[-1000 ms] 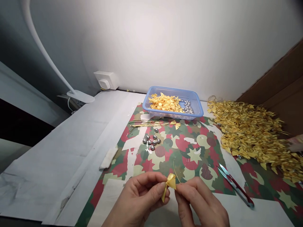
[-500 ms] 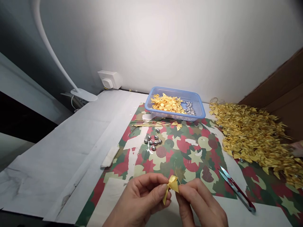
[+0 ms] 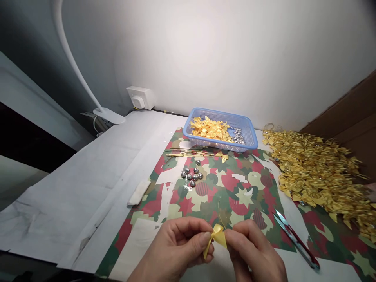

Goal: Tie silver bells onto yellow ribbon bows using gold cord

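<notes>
Low in the middle, a small yellow ribbon bow [image 3: 217, 234] is pinched between the thumb and fingers of my left hand [image 3: 185, 244]. My right hand [image 3: 254, 248] has its fingertips closed at the bow's right tail. A thin gold cord [image 3: 221, 217] sticks up behind the bow from between the hands; where its lower end runs is hidden. Beyond my hands lie several silver jingle bells [image 3: 192, 176] in a cluster. Thread snips [image 3: 296, 241] with red and dark handles rest to the right of my right hand, blades pointing away from me.
A blue basket [image 3: 220, 145] holds yellow bows and silver bells near the wall. Before it lie gold cords [image 3: 190, 154] and one loose bow [image 3: 222, 156]. Finished-looking bows with cords pile up [image 3: 323, 172] at right. A folded white cloth [image 3: 139, 192] and clip lamp [image 3: 108, 115] are leftward.
The view has shifted slightly, so the surroundings sit a little further right. My right fingertips have come against the bow's tail; my left hand keeps its pinch.
</notes>
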The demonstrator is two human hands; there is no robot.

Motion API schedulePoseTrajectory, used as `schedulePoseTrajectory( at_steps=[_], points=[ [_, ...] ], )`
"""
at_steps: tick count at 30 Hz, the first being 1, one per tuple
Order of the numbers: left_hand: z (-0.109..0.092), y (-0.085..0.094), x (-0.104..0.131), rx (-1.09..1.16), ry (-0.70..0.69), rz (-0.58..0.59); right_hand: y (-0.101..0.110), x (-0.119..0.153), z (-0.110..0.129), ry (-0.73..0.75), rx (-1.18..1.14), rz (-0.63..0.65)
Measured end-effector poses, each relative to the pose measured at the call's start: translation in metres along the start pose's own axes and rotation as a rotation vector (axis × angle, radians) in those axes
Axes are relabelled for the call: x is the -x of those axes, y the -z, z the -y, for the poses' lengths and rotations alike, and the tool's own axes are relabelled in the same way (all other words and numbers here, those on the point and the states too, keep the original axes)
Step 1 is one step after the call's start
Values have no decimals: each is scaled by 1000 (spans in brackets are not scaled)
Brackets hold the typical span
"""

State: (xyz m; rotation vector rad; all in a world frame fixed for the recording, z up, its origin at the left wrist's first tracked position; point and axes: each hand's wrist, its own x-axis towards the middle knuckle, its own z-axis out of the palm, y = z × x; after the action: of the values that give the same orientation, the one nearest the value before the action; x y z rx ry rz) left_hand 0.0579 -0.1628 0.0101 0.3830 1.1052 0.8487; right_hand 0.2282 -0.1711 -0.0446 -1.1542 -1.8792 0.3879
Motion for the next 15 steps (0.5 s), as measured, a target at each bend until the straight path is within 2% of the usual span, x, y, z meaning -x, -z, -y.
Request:
schedulePoseTrajectory(
  at_steps=[7, 15],
  points=[
    [-3, 4, -1, 26, 48, 108, 0, -4, -6, -69, -220, 56],
    [-3, 3, -2, 21, 69, 124, 2, -1, -10, -69, -219, 98]
  ],
)
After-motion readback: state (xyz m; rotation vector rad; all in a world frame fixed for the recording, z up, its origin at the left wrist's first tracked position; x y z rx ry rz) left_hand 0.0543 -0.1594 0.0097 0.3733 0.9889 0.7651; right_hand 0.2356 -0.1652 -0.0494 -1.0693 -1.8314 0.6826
